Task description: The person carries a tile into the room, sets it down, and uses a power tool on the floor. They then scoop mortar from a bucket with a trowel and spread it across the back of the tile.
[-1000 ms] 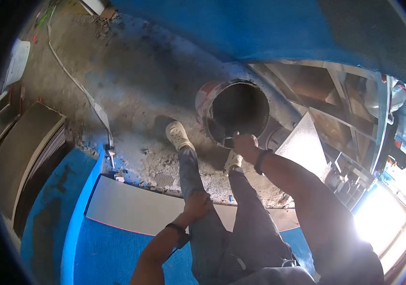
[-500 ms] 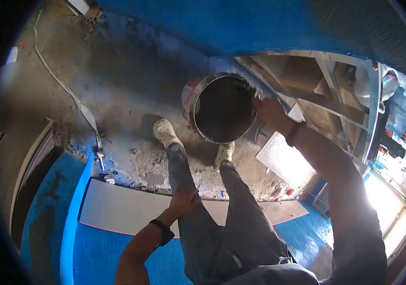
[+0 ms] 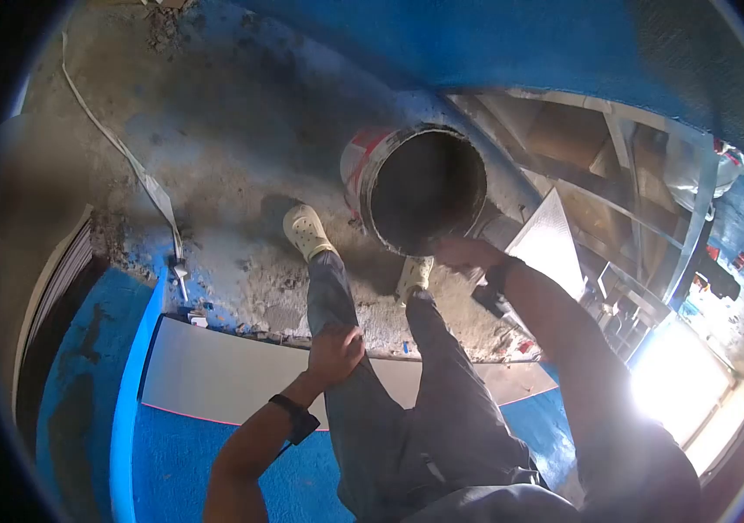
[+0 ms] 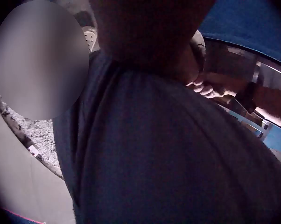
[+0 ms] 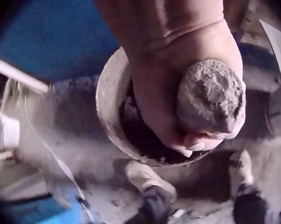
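Forward, the right hand (image 3: 466, 254) grips a crusted handle (image 5: 211, 95).

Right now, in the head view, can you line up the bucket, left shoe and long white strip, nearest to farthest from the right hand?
From the right hand:
1. Bucket, just beyond it.
2. Left shoe, left of the bucket.
3. White strip, farther left, on the floor.

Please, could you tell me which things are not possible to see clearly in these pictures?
- Right wrist view: the far end of the grey-crusted, round-ended object is hidden by the right hand.
- Head view: the inside bottom of the red-and-white round bucket is lost in shadow.
- Left wrist view: a grey blurred oval covers the upper left.
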A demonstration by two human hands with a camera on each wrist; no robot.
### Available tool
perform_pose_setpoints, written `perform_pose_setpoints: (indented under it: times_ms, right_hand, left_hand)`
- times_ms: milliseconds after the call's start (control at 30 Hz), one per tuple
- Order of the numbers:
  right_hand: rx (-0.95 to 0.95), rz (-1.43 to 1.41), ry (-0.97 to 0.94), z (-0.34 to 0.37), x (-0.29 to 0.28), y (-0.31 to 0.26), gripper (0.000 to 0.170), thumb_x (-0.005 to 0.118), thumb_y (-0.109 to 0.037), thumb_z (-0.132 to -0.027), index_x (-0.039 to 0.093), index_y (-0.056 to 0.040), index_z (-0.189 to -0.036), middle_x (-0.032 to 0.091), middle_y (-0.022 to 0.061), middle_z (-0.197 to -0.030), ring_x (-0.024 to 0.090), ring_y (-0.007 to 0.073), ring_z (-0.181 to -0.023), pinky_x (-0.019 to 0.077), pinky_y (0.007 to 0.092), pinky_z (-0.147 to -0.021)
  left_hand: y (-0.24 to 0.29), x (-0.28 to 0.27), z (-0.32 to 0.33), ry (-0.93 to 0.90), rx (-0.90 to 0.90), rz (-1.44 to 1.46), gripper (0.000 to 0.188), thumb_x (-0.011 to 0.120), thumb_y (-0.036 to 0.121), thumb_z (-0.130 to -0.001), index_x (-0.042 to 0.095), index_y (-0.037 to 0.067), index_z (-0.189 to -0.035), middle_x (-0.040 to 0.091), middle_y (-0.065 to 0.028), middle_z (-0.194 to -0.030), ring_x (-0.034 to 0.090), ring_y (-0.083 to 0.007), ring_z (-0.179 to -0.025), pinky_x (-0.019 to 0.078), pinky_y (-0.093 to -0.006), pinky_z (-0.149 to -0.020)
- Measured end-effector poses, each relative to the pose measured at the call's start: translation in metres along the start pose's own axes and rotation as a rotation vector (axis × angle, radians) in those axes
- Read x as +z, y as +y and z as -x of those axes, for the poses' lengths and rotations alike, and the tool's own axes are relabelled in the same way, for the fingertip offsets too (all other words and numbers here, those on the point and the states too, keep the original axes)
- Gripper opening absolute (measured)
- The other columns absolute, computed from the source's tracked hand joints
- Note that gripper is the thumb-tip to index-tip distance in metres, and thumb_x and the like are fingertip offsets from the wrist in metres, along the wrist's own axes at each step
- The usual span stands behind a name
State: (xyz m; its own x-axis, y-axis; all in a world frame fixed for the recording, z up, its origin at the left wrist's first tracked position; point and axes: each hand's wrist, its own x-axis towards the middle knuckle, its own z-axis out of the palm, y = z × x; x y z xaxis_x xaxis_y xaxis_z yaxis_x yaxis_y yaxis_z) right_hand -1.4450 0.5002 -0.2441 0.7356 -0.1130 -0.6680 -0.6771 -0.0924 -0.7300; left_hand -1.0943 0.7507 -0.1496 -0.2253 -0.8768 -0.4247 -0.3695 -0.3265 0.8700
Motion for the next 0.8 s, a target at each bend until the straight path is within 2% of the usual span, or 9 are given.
perform_pose_setpoints:
  times_ms: [67, 200, 267, 333, 400, 500, 633, 733, 800]
  right_hand:
    - [0.746, -0.381, -0.107, -0.030, -0.007, -0.066, 0.023, 0.062, -0.022, -0.085, 0.058, -0.0080, -0.103, 0.063, 0.0044, -0.082, 0.063, 0.0158, -0.071, 0.0521, 0.0321, -0.058]
    - [0.732, -0.472, 0.023, -0.025, -0.033, -0.113, 0.021, 0.060, -0.022, -0.087, 0.058, -0.0083, -0.103, 0.061, 0.0064, -0.078, 0.062, 0.0181, -0.068, 0.0492, 0.0351, -0.056]
    - [-0.014, 0.865, 0.298, -0.005, -0.036, -0.088, 0.020, 0.059, -0.021, -0.087, 0.057, -0.0084, -0.103, 0.063, 0.0101, -0.076, 0.063, 0.0220, -0.066, 0.0478, 0.0382, -0.055]
    - [0.547, 0.635, 0.399, 0.010, -0.062, -0.085, 0.026, 0.058, -0.021, -0.087, 0.056, -0.0036, -0.106, 0.064, 0.0111, -0.074, 0.066, 0.0256, -0.069, 0.0514, 0.0395, -0.058]
    - [0.697, 0.919, 0.133, 0.016, -0.107, -0.112, 0.034, 0.054, -0.012, -0.087, 0.054, -0.0001, -0.119, 0.069, 0.0175, -0.089, 0.069, 0.0351, -0.085, 0.0567, 0.0445, -0.069]
    - [0.748, 0.953, 0.144, 0.001, -0.141, -0.101, 0.034, 0.056, -0.011, -0.085, 0.056, -0.0016, -0.117, 0.070, 0.0170, -0.088, 0.070, 0.0337, -0.084, 0.0563, 0.0445, -0.068]
    - [0.694, 0.960, 0.082, -0.026, -0.115, -0.058, 0.026, 0.057, -0.013, -0.084, 0.063, -0.0027, -0.107, 0.070, 0.0156, -0.086, 0.070, 0.0318, -0.083, 0.0558, 0.0433, -0.066]
    - [0.667, 0.766, -0.013, -0.025, -0.088, -0.026, 0.036, 0.063, -0.013, -0.079, 0.053, 0.0037, -0.109, 0.069, 0.0207, -0.088, 0.070, 0.0316, -0.077, 0.0563, 0.0443, -0.065]
    - [0.063, 1.225, -0.591, -0.018, -0.052, 0.073, 0.042, 0.066, -0.011, -0.077, 0.052, 0.0033, -0.114, 0.067, 0.0214, -0.084, 0.069, 0.0298, -0.074, 0.0561, 0.0438, -0.061]
  left_hand:
    - [0.004, 0.000, -0.002, -0.016, -0.021, -0.038, 0.016, 0.062, 0.021, -0.081, 0.061, 0.008, -0.090, 0.062, -0.0122, -0.078, 0.061, -0.0324, -0.079, 0.0472, -0.0465, -0.075]
    - [0.001, 0.003, -0.003, -0.043, -0.014, -0.068, 0.017, 0.063, 0.023, -0.081, 0.061, 0.009, -0.091, 0.064, -0.0124, -0.079, 0.062, -0.0326, -0.077, 0.0481, -0.0463, -0.072]
    - [-0.001, 0.004, -0.002, -0.036, 0.005, -0.080, 0.015, 0.062, 0.022, -0.083, 0.061, 0.010, -0.092, 0.065, -0.0124, -0.079, 0.063, -0.0330, -0.076, 0.0492, -0.0456, -0.069]
    - [0.001, 0.005, -0.002, -0.017, 0.018, -0.088, 0.014, 0.060, 0.021, -0.085, 0.061, 0.011, -0.093, 0.066, -0.0125, -0.080, 0.064, -0.0335, -0.075, 0.0503, -0.0449, -0.066]
    - [0.005, 0.004, -0.004, -0.102, -0.053, -0.040, 0.015, 0.063, 0.021, -0.082, 0.062, 0.010, -0.092, 0.065, -0.0123, -0.081, 0.062, -0.0337, -0.077, 0.0486, -0.0447, -0.072]
    - [0.008, -0.003, -0.007, -0.160, -0.084, -0.029, 0.014, 0.062, 0.020, -0.082, 0.062, 0.009, -0.091, 0.065, -0.0129, -0.081, 0.062, -0.0334, -0.078, 0.0484, -0.0446, -0.072]
    - [-0.002, -0.012, -0.011, -0.049, -0.013, -0.015, 0.013, 0.061, 0.019, -0.083, 0.061, 0.008, -0.090, 0.064, -0.0128, -0.081, 0.062, -0.0327, -0.079, 0.0484, -0.0448, -0.071]
    - [-0.007, -0.023, -0.010, -0.041, -0.034, -0.023, 0.011, 0.061, 0.017, -0.082, 0.061, 0.008, -0.087, 0.064, -0.0121, -0.080, 0.062, -0.0325, -0.078, 0.0482, -0.0447, -0.071]
    - [-0.012, -0.021, -0.012, 0.015, -0.018, 0.032, 0.009, 0.061, 0.015, -0.082, 0.060, 0.008, -0.085, 0.064, -0.0110, -0.080, 0.061, -0.0319, -0.077, 0.0480, -0.0443, -0.070]
